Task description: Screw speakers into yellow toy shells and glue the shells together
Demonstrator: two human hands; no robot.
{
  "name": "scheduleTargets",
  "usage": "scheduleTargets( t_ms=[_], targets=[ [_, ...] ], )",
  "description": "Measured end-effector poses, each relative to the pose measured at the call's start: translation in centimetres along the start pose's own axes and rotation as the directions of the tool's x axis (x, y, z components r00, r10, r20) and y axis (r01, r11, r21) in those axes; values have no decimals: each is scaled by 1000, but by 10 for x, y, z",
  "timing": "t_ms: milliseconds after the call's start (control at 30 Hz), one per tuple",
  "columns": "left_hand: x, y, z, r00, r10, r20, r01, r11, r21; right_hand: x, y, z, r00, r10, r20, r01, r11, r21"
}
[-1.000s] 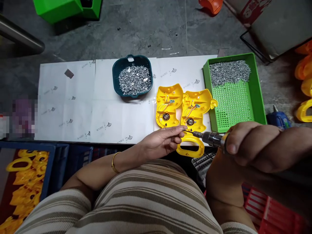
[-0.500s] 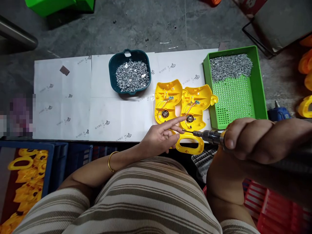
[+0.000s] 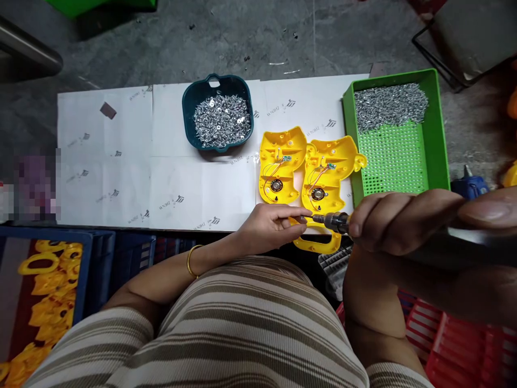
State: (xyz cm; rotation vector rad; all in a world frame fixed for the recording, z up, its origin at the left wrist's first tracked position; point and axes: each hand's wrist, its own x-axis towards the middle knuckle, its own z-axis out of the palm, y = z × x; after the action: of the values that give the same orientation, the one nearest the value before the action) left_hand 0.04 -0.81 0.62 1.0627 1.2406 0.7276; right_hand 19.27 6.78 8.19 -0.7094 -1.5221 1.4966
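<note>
Two yellow plastic shell halves lie open side by side, the left half (image 3: 285, 141) and the right half (image 3: 339, 148). Each has a small green circuit board, thin wires and a round speaker inside. My left hand (image 3: 272, 225) is closed at their near edge, thumb and fingers brought together around the bit's tip; whatever they pinch is too small to make out. My right hand (image 3: 398, 221) wraps around a power screwdriver (image 3: 338, 221), its bit pointing left to the left fingertips. Below the bit, a yellow looped handle (image 3: 317, 248) overhangs the table's front edge.
A dark teal basin (image 3: 188, 121) of washer-headed screws stands behind my left hand. A green basket (image 3: 438, 134) with screws heaped at its far end is at right. Blue crates (image 3: 97, 258) with yellow parts sit lower left, red crates (image 3: 460, 345) lower right.
My left index finger has drawn back from the right half's speaker to the bit tip. The screwdriver has shifted slightly left, and the view has moved a little.
</note>
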Motion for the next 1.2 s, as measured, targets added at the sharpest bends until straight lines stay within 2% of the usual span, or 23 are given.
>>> scheduleTargets(
  t_ms=[67,100,167,200,267,333,400,500,567,733,933,1100,1133,1200],
  targets=[
    [-1,1,0,991,-124,53,130,984,-120,2,-2,-7,989,-25,148,11,995,96],
    [0,2,0,985,-155,74,164,974,-153,2,-3,-8,987,-31,158,12,992,123],
    [1,1,0,982,-162,92,176,971,-161,0,-4,-7,995,-27,101,14,991,134],
    [2,0,-1,988,-134,79,144,981,-133,-2,-5,-5,997,-23,77,13,992,129],
    [4,-3,-1,1000,3,11,-2,1000,-19,-5,-5,-1,999,-22,48,17,994,110],
    [5,-6,-2,981,186,-55,-178,976,127,-7,-3,5,998,-42,44,38,996,86],
    [6,-8,-3,950,304,-65,-281,930,236,-7,1,12,995,-99,12,98,992,82],
    [7,-8,-4,938,343,-45,-312,895,318,-6,10,26,959,-218,-180,243,962,127],
    [7,-8,-5,933,359,-31,-324,874,362,-5,15,33,939,-230,-255,275,949,155],
    [9,-11,-7,892,452,27,-406,772,489,-1,18,37,943,-272,-191,306,936,177],
    [9,-11,-7,836,538,107,-493,651,578,2,22,35,940,-271,-209,300,947,119],
    [13,-13,-7,820,558,130,-505,596,624,2,25,28,945,-319,-71,327,933,153],
    [14,-13,-8,813,570,113,-502,590,632,1,24,27,946,-316,-76,324,936,140],
    [13,-13,-8,795,604,64,-488,573,659,-1,20,25,940,-298,-167,318,943,103]
  ],
)
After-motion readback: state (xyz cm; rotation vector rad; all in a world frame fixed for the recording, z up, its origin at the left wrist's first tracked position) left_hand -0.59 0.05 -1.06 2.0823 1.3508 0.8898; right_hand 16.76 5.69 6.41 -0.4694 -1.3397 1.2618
